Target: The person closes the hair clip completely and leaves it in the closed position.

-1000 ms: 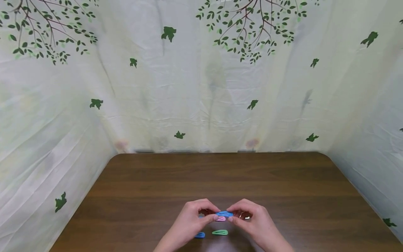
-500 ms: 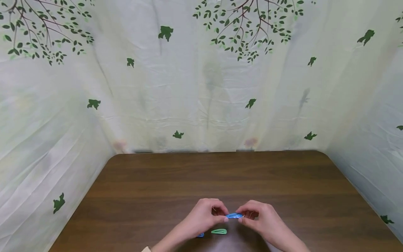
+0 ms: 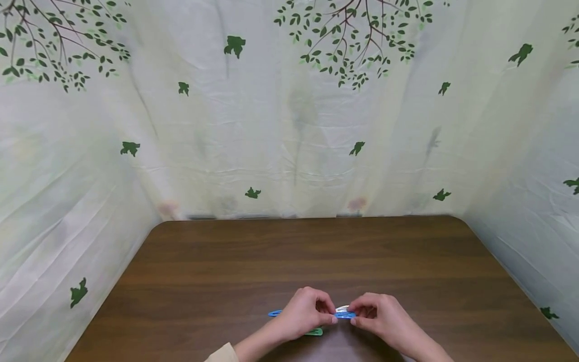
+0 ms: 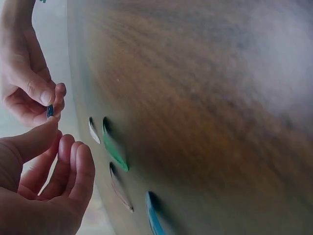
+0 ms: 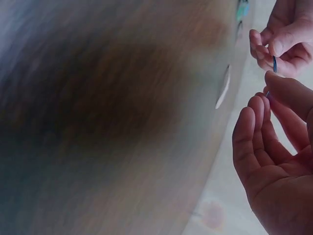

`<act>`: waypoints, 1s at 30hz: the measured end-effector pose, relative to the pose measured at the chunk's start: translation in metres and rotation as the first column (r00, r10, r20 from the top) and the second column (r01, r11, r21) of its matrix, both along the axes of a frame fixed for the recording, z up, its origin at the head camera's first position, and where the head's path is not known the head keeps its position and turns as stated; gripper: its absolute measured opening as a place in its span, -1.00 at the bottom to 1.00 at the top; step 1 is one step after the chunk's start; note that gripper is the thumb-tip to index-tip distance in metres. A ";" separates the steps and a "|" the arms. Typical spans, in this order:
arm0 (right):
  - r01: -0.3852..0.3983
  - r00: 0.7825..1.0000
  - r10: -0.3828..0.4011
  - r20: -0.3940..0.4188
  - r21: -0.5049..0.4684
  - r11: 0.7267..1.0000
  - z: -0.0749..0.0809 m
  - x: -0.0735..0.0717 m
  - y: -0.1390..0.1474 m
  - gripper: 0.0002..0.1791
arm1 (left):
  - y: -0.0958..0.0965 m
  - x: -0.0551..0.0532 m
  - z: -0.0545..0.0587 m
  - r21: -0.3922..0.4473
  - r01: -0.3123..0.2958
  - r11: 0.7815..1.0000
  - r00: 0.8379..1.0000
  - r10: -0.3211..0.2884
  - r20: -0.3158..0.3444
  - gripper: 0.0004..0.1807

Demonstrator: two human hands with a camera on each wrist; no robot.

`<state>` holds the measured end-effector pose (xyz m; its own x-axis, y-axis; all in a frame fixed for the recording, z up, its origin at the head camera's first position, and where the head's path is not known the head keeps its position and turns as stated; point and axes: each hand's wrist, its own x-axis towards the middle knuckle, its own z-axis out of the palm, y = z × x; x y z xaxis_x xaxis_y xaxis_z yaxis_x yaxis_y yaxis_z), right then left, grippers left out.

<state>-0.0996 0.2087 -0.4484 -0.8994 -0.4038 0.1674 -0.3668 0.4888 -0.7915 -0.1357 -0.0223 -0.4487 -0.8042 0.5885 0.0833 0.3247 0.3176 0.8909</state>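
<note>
Both hands hold one blue snap hair clip (image 3: 346, 315) between them, just over the table. My left hand (image 3: 309, 312) pinches its left end with thumb and index finger. Its right end is pinched the same way by my right hand (image 3: 376, 314). A white hair clip (image 3: 342, 308) shows just behind the held one. Partly covered by my left wrist lies a green hair clip (image 3: 314, 332), and a second blue hair clip (image 3: 274, 313) sticks out left of that hand. In the left wrist view a pinkish hair clip (image 4: 120, 188) lies between green and blue ones.
The brown wooden table (image 3: 217, 266) stretches away to a pale curtain (image 3: 267, 120) printed with leaves and branches. Curtain also hangs along the left and right sides. A pale clip (image 5: 223, 88) lies on the table in the right wrist view.
Both hands have shifted right, carrying the blue hair clip. The left hand now hides the pink clip and part of the green one in the head view; the white clip has come into sight.
</note>
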 end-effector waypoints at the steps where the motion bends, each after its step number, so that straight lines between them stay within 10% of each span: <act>1: -0.001 1.000 0.001 0.002 0.007 1.000 -0.001 -0.001 0.001 -0.86 | 0.001 0.000 -0.001 -0.006 -0.002 1.000 1.000 0.002 -0.005 -0.86; 30: -0.040 0.993 0.031 0.110 0.081 0.996 -0.013 -0.012 0.012 -0.87 | 0.022 0.000 -0.008 -0.276 -0.028 0.961 0.980 -0.028 -0.197 -0.84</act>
